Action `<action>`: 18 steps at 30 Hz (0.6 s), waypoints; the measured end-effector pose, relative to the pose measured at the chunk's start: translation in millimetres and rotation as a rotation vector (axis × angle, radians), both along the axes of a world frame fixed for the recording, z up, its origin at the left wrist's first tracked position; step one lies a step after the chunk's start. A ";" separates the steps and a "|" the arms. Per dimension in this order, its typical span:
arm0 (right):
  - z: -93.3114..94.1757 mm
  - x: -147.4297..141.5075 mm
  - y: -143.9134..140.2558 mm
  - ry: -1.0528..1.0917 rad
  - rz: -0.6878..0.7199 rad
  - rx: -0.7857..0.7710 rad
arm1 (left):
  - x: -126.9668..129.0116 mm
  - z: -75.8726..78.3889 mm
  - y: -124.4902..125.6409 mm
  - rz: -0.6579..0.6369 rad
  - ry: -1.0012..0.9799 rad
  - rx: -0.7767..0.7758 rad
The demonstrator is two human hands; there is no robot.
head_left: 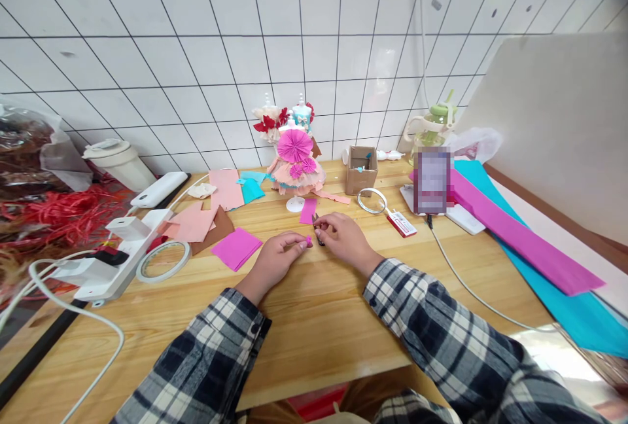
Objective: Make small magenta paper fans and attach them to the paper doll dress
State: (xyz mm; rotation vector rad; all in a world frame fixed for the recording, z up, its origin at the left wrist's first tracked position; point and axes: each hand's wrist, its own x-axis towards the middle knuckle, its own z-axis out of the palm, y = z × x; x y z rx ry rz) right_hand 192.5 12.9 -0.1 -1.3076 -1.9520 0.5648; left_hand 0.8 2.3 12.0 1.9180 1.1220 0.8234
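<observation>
Sleeves (206,345), black-and-white plaid, come in over the near edge of the tabletop (318,332). Left hand (275,262) is out past mid-depth; fingers pinched narrow on a small pink piece (309,241). Right hand (347,239) just beside it; fingers closed round a small dark tool (320,235), type unclear, mostly hidden by the hand. Fingertips of the two hands near each other, pink piece between.

Toward the left edge: power strip (115,273) with plugs in, then a white tape roll (142,267) lying flat. Folded magenta paper (237,248) sits between roll and left hand. Toward the right edge: long magenta sheet (530,234) overlapping a turquoise sheet (579,322).

Just past the hands: magenta strip (308,211), white disc (295,204) beside it. Farther right, red-and-white tag (402,224), then an upright phone (432,182), screen blurred.

By the far edge: decorated dress forms (295,172) grouped mid-span, open cardboard box (362,178) to their right, green-lidded bottle (432,126) nearer the far right corner.
</observation>
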 end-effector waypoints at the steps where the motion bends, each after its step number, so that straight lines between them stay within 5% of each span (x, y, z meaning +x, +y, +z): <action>1: -0.9 -0.2 1.0 -0.119 -0.042 0.037 | 0.0 -0.5 -0.1 0.003 -0.002 -0.014; 6: -4.2 0.2 3.6 -0.459 -0.125 0.027 | -1.5 -3.4 0.5 0.011 -0.008 -0.020; 12: 0.3 11.5 -2.6 -0.507 -0.156 -0.147 | -4.5 -4.3 2.4 0.055 0.014 0.038; 18: 0.3 15.5 3.3 -0.529 -0.215 -0.131 | -3.7 -2.7 1.6 0.091 0.037 0.084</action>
